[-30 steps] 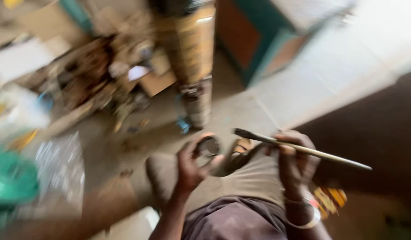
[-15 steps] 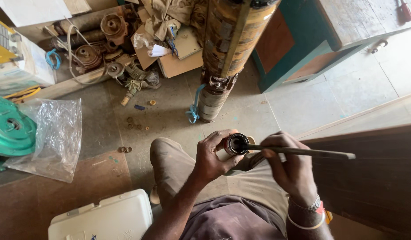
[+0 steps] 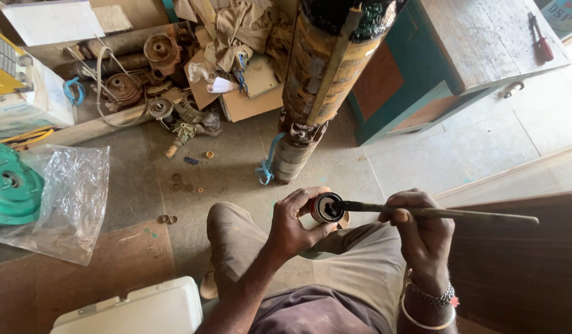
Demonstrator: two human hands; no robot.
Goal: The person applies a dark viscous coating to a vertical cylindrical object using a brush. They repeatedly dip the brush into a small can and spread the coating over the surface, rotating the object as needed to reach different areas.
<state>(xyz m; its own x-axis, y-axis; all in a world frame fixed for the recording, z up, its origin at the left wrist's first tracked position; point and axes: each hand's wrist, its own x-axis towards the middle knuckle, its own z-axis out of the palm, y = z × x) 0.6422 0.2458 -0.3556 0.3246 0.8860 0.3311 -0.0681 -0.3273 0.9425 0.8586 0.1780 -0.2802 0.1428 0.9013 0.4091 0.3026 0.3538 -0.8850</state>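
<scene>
Hands point(image 3: 295, 226) point(image 3: 422, 232) hold small round tin point(image 3: 326, 207) and brush point(image 3: 434, 212).

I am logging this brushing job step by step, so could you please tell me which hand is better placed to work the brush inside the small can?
Probably the right hand: it grips the brush, whose tip is at the can's mouth. The left hand is occupied holding the can.

We see a small dark round can point(image 3: 326, 207) tipped sideways, a long thin brush point(image 3: 434, 212) lying level, tip inside.
</scene>
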